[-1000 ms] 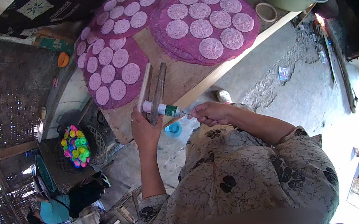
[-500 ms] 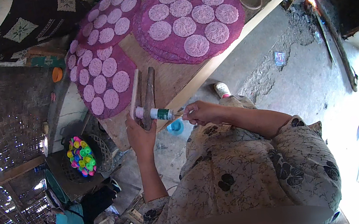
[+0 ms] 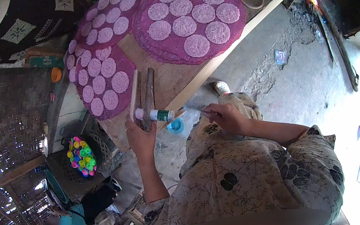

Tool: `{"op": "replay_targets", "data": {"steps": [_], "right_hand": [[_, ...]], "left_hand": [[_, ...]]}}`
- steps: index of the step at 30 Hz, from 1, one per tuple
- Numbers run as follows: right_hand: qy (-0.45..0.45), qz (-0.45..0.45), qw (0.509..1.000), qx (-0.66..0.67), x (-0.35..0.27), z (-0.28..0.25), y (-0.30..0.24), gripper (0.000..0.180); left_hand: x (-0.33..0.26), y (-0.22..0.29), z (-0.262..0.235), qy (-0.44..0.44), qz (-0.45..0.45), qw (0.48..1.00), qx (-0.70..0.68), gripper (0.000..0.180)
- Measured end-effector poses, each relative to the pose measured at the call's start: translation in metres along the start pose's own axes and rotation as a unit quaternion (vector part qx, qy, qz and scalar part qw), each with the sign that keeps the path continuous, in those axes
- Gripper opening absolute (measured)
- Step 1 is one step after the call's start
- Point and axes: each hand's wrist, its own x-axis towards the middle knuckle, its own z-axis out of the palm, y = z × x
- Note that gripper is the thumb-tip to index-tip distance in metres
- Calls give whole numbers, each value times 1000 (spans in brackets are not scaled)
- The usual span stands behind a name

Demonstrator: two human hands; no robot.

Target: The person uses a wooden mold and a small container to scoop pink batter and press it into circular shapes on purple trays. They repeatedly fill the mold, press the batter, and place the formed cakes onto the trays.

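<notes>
On my remote view, the table (image 3: pixel 169 78) runs along the upper part. Purple mats (image 3: pixel 148 36) lie on it, bearing pale discs (image 3: pixel 184 25). Two wooden bars (image 3: pixel 150 89) extend away from the body, their far ends over the table. I read the left hand (image 3: pixel 141 137) as clasped about the near ends of the bars, thumb to the right. The right hand (image 3: pixel 225 117) is curled, fingertips drawn in; I cannot tell whether they pinch anything. The tube (image 3: pixel 160 115) crosses the bars just beyond the left hand, long axis left to right. Its free end faces the right hand across a gap; the left hand is nearer.
</notes>
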Motion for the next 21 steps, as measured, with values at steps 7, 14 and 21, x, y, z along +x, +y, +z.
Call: {"op": "replay_targets", "data": {"steps": [7,14,21], "right_hand": [[78,-172,981,-38,-11,-5,49,29],[97,-207,962,-150,-19,-39,-50,50],[105,-270,920,-264,-15,-34,-77,57]], "left_hand": [[-3,-1,-4,0,-43,993,-110,86],[1,18,-36,50,-36,956,-287,86],[-1,20,-46,70,-31,944,-320,92]]}}
